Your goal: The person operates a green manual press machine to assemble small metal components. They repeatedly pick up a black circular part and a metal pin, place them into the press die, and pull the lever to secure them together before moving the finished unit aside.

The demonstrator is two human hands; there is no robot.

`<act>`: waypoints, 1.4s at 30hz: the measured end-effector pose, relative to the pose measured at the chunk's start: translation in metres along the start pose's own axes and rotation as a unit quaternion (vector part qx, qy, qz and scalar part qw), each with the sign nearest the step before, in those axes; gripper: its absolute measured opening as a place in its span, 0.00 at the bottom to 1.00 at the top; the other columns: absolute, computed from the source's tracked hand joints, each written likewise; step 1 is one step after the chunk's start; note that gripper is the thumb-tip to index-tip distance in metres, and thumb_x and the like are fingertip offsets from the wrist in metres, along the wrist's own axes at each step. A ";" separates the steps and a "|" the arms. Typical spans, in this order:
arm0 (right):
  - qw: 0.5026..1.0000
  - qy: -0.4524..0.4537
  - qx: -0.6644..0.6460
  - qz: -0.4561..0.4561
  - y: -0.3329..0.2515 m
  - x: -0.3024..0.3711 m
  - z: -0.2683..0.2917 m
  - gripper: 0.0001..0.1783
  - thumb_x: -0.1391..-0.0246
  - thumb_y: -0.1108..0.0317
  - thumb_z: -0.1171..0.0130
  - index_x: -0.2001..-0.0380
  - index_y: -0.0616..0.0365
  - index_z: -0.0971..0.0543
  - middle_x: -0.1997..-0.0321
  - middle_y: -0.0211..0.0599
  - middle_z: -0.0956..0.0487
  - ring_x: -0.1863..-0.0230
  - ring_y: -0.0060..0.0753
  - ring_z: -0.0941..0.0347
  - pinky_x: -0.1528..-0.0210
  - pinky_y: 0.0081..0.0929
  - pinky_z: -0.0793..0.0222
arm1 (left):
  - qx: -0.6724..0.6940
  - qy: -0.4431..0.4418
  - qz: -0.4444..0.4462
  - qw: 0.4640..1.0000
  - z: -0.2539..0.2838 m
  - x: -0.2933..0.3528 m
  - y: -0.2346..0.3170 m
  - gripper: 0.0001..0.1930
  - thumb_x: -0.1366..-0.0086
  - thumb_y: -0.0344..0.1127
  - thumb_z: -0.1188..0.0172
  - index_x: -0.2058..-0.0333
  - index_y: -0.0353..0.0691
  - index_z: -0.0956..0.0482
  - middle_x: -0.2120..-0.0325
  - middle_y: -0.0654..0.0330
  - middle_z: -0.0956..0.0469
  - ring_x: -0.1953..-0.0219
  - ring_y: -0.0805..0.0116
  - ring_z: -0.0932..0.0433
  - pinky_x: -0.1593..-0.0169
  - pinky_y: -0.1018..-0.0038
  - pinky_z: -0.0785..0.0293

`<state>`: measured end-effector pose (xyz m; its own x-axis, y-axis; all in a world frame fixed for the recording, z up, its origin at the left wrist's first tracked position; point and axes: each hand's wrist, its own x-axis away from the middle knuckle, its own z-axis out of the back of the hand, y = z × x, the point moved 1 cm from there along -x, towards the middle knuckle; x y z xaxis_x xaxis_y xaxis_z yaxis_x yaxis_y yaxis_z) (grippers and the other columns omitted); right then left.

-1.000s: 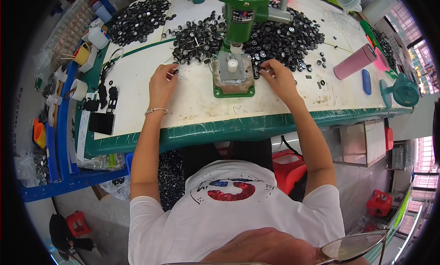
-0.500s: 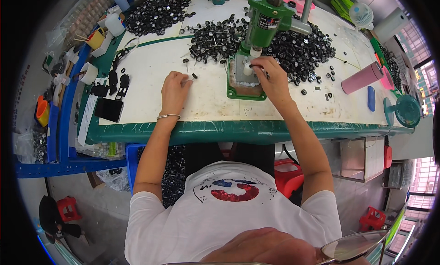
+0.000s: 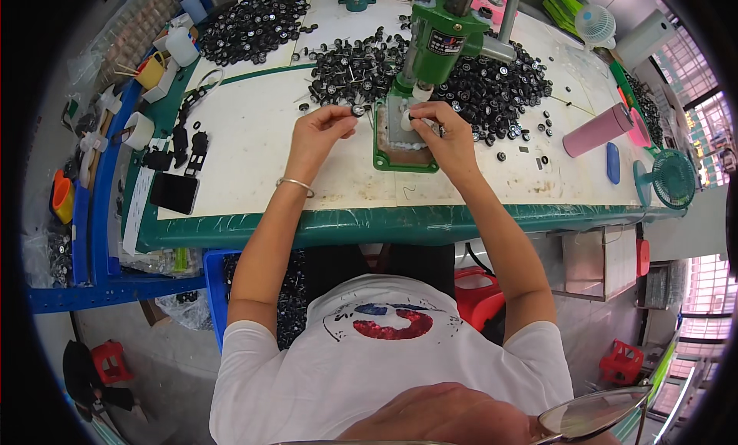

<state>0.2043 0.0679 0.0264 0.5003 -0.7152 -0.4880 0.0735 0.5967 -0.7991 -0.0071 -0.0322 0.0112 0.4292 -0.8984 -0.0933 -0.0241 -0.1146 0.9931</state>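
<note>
My left hand (image 3: 317, 140) is closed in a pinch on a small black wheel (image 3: 357, 111) with a silver centre, just left of the press base. My right hand (image 3: 449, 140) reaches over the base (image 3: 404, 160) of a green bench press (image 3: 440, 41). Its thumb and forefinger pinch a small dark piece (image 3: 412, 116) at the white round holder (image 3: 406, 123). The fingers partly cover that piece, so its kind is unclear. Above the holder stands the white tip (image 3: 422, 92) of the press ram, apart from it.
Behind the press lie heaps of black wheels (image 3: 500, 83), some on metal pins (image 3: 357, 66). To the right are a pink tumbler (image 3: 598, 130), a blue case (image 3: 613, 163) and a teal fan (image 3: 673, 178). A black phone (image 3: 174, 192) lies at left, near the green table edge (image 3: 323, 223).
My left hand has moved right and away from me, bringing the small wheel close to the press base. My right hand stays at the white holder. The whole view has shifted slightly.
</note>
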 end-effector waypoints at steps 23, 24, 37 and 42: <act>0.982 0.085 -0.098 -0.139 -0.013 -0.064 0.091 0.21 0.42 0.67 0.45 0.45 0.61 0.29 0.51 0.38 0.23 0.49 0.29 0.28 0.48 0.26 0.32 | 0.037 -0.084 -0.130 0.987 -0.085 -0.039 -0.005 0.08 0.48 0.30 0.33 0.69 0.34 0.17 0.71 0.65 0.21 0.68 0.77 0.25 0.60 0.79 0.31; 0.971 0.124 -0.148 -0.143 -0.016 -0.078 0.103 0.20 0.41 0.64 0.45 0.47 0.59 0.27 0.55 0.37 0.21 0.52 0.28 0.26 0.50 0.26 0.31 | 0.038 -0.093 -0.137 0.985 -0.085 -0.041 -0.002 0.07 0.48 0.30 0.33 0.69 0.34 0.17 0.71 0.65 0.21 0.68 0.77 0.25 0.60 0.79 0.31; 0.945 0.231 -0.233 -0.007 -0.120 -0.202 0.102 0.12 0.44 0.60 0.42 0.78 0.50 0.30 0.88 0.16 0.42 0.91 0.12 0.51 0.89 0.14 0.57 | 0.033 -0.108 -0.121 0.986 -0.078 -0.040 0.001 0.06 0.47 0.26 0.33 0.69 0.34 0.16 0.72 0.66 0.20 0.69 0.79 0.24 0.61 0.80 0.30; 0.927 0.153 -0.335 0.076 -0.137 -0.170 0.100 0.17 0.43 0.61 0.44 0.82 0.47 0.37 0.88 0.16 0.47 0.91 0.11 0.56 0.90 0.15 0.64 | 0.053 -0.107 -0.109 0.987 -0.079 -0.040 -0.005 0.06 0.47 0.26 0.33 0.68 0.35 0.16 0.71 0.67 0.20 0.68 0.79 0.24 0.61 0.80 0.29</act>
<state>0.1953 0.1434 0.2540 0.1846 -0.7725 -0.6076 -0.5804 0.4131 -0.7017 0.0476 0.0376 0.0159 0.2346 -0.9149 -0.3285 -0.0522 -0.3493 0.9356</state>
